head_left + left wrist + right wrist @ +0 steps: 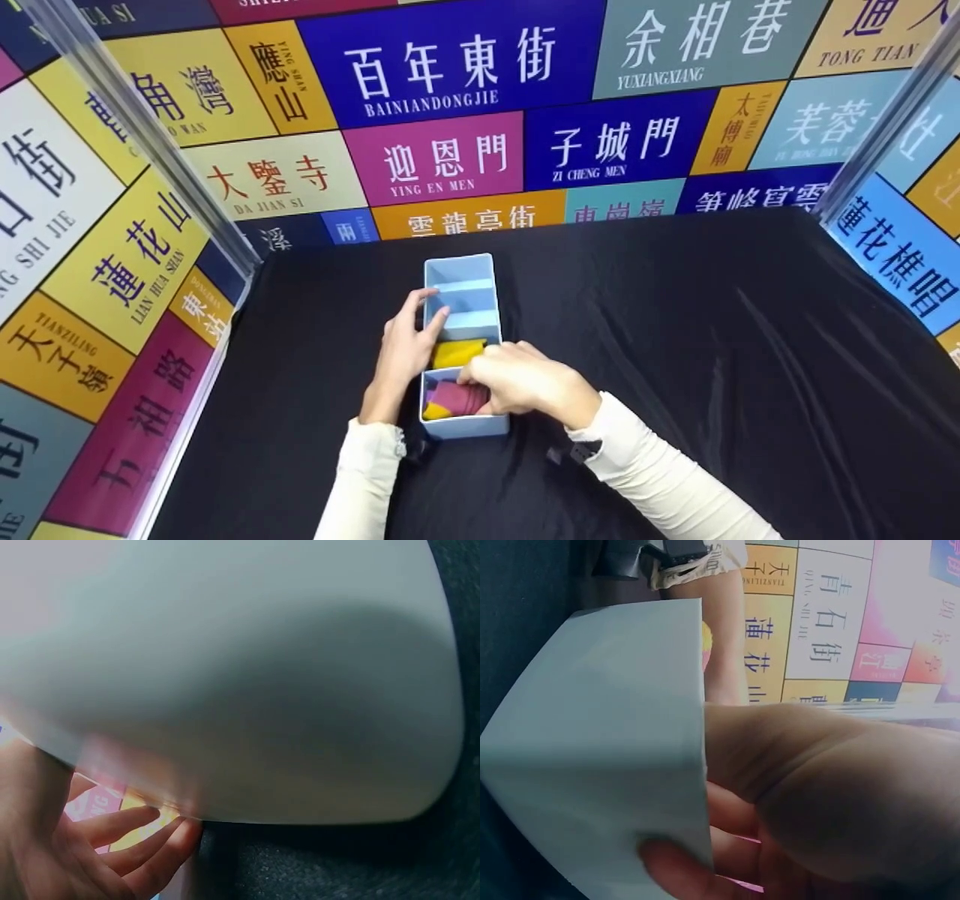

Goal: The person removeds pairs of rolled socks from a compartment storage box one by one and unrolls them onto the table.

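Pink cloth (456,400) (in blue box (465,427)) just beside right grip (517,379).

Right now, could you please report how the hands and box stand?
Left fingers at left rim of box. Right fingers partly hiding pink bundle. Yellow bundle one compartment farther.

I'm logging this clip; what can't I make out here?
Head view: the right edge of the pink cloth, covered by the right hand.
Left wrist view: the inside of the divided box, hidden by its blurred wall.
Right wrist view: most of the left hand, behind the right hand.
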{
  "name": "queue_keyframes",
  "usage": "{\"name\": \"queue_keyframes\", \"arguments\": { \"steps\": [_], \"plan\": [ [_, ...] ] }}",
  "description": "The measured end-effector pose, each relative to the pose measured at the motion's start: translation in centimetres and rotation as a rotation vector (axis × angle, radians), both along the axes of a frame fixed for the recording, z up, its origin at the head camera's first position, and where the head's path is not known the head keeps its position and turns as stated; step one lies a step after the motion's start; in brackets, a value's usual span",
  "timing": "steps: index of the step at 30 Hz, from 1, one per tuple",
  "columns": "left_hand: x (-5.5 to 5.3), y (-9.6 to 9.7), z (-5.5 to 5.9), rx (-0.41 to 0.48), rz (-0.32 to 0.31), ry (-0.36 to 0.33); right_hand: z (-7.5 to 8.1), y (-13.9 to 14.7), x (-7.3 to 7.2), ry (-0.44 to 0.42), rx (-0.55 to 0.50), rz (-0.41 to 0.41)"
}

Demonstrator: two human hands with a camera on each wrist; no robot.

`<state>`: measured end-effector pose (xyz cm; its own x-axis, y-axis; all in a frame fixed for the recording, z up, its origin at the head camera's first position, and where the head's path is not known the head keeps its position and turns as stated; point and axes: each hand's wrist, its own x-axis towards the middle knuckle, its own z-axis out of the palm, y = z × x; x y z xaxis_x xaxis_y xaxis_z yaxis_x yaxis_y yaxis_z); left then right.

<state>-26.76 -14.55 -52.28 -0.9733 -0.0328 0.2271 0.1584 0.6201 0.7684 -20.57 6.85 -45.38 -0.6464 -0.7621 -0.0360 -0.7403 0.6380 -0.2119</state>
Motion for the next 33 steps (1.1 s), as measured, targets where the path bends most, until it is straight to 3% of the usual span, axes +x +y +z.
{"name": "queue_keyframes", "arguments": {
  "steps": [14,23,33],
  "plan": [
    [-0.1,-0.1,0.0,-0.022,0.000,-0.003,0.3,0.1,0.1,-0.040,0.062,-0.004],
    [-0.2,-0.3,-0.2,-0.019,0.000,0.006,-0.1,0.1,0.1,0.039,0.006,0.008],
    [-0.2,-0.2,-0.2,-0.004,0.004,0.026,-0.3,0.7,1.1,0.131,-0.058,-0.003]
  ]
}}
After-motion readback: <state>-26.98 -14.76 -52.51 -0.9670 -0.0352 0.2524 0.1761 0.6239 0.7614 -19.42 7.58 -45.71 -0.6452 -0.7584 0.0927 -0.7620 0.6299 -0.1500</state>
